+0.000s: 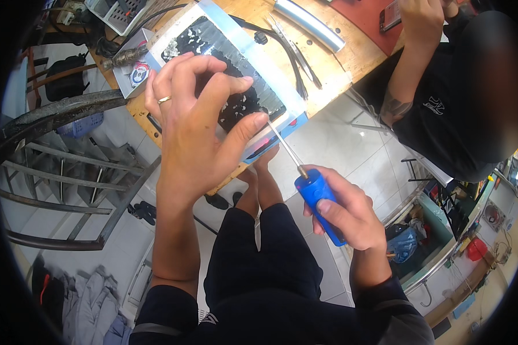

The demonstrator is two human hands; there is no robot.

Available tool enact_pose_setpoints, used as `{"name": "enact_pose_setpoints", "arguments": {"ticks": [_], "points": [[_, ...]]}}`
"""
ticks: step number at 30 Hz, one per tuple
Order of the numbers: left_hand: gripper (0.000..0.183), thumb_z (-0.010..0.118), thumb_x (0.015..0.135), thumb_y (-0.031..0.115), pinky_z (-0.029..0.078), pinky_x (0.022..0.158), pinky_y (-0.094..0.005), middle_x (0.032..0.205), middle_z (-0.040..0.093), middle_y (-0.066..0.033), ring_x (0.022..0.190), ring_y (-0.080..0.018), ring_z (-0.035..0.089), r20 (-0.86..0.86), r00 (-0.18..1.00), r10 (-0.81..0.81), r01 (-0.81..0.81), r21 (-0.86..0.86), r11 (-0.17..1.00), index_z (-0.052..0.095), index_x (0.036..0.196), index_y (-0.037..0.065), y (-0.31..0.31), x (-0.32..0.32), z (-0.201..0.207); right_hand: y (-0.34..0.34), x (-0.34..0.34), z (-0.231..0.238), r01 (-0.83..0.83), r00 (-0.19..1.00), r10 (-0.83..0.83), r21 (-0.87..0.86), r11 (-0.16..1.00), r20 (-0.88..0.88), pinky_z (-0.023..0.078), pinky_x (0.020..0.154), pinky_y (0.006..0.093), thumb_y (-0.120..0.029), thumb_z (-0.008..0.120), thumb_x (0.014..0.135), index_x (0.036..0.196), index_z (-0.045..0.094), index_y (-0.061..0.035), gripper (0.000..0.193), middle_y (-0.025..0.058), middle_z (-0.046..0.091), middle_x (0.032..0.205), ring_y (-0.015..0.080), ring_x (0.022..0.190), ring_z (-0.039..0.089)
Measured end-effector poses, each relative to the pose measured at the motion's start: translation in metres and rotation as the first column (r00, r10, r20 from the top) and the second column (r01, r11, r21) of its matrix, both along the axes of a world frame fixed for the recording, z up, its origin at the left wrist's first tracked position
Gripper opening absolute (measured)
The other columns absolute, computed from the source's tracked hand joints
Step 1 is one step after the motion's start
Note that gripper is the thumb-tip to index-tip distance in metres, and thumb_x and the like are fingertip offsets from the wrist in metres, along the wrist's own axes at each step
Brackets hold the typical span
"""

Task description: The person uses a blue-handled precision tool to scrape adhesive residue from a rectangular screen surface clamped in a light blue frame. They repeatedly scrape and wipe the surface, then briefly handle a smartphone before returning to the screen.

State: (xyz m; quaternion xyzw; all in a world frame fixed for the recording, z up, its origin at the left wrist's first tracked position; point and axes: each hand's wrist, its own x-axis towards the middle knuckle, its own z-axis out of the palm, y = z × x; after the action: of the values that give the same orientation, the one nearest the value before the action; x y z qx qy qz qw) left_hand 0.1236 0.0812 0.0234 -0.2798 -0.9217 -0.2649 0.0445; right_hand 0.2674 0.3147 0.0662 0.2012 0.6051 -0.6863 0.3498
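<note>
My right hand [351, 215] is closed round a blue cylindrical hand tool [319, 201] with a brass collar and a long thin metal rod. The rod slants up and left, its tip at the near right corner of a dark glass panel [256, 83]. Black and whitish crumbs lie over the panel, which rests on a light blue and white block [293, 103]. Over the panel's left part hovers my left hand [193, 121], wearing a ring, its fingers curved and apart. The thumb tip is beside the rod's tip; whether they touch I cannot tell.
The block lies on a wooden table [357, 57] with tweezers [296, 54], a dark cable and a silver tube [311, 23]. A small white box [133, 75] stands left of it. Another person in black [460, 103] sits at the right, holding a phone [390, 16]. Metal railings [63, 178] curve at left.
</note>
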Motion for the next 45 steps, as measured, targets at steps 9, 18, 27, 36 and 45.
{"name": "enact_pose_setpoints", "arguments": {"ticks": [9,18,27,36,45], "points": [[0.013,0.075,0.094,0.027,0.018,0.116,-0.0592,0.120,0.062,-0.0039,0.131,-0.0348,0.046,-0.036,0.996,0.079,-0.077,0.060,0.995,0.079,0.104,0.019,0.004,-0.005,-0.010,-0.002,0.006,-0.007,-0.066,0.996,0.063,-0.042,0.997,-0.069,0.054,0.070,0.0255,-0.031,0.057,0.103,0.152,0.048,-0.0002,0.059,0.0116,0.066,0.096,0.0130,0.071,0.067],[0.041,0.083,0.085,0.045,0.018,0.116,-0.0587,0.125,0.058,-0.0094,0.134,-0.0374,0.042,-0.035,0.999,0.014,-0.013,0.035,0.999,0.075,0.111,0.015,0.002,0.001,0.000,0.003,0.006,-0.006,-0.016,1.000,0.016,-0.029,0.999,-0.015,0.055,0.071,0.0250,-0.031,0.057,0.102,0.152,0.048,-0.0005,0.059,0.0120,0.068,0.096,0.0132,0.072,0.068],[0.024,0.080,0.088,0.031,0.018,0.116,-0.0611,0.122,0.060,-0.0062,0.134,-0.0382,0.043,-0.025,0.998,0.061,-0.060,0.049,0.997,0.076,0.107,0.017,0.006,-0.001,-0.004,0.003,0.007,-0.006,-0.080,0.996,0.080,-0.005,0.997,-0.039,0.055,0.072,0.0252,-0.031,0.056,0.103,0.152,0.048,-0.0014,0.058,0.0120,0.068,0.096,0.0130,0.072,0.068],[0.016,0.072,0.097,0.027,0.017,0.118,-0.0576,0.125,0.061,-0.0055,0.135,-0.0349,0.044,-0.031,0.996,0.085,-0.085,-0.006,0.996,0.078,0.109,0.018,0.004,0.001,-0.004,0.002,0.009,-0.007,-0.048,0.998,0.047,-0.029,0.998,-0.049,0.054,0.071,0.0255,-0.030,0.055,0.104,0.153,0.046,-0.0002,0.059,0.0116,0.067,0.097,0.0126,0.072,0.067],[0.035,0.082,0.087,0.032,0.019,0.117,-0.0545,0.132,0.058,-0.0090,0.138,-0.0356,0.041,0.003,1.000,0.016,-0.016,0.001,1.000,0.075,0.116,0.015,0.001,0.004,0.003,0.000,0.008,-0.004,-0.027,0.999,0.026,-0.011,1.000,-0.042,0.054,0.072,0.0255,-0.030,0.058,0.103,0.153,0.046,-0.0005,0.059,0.0116,0.066,0.097,0.0123,0.072,0.066]]}}
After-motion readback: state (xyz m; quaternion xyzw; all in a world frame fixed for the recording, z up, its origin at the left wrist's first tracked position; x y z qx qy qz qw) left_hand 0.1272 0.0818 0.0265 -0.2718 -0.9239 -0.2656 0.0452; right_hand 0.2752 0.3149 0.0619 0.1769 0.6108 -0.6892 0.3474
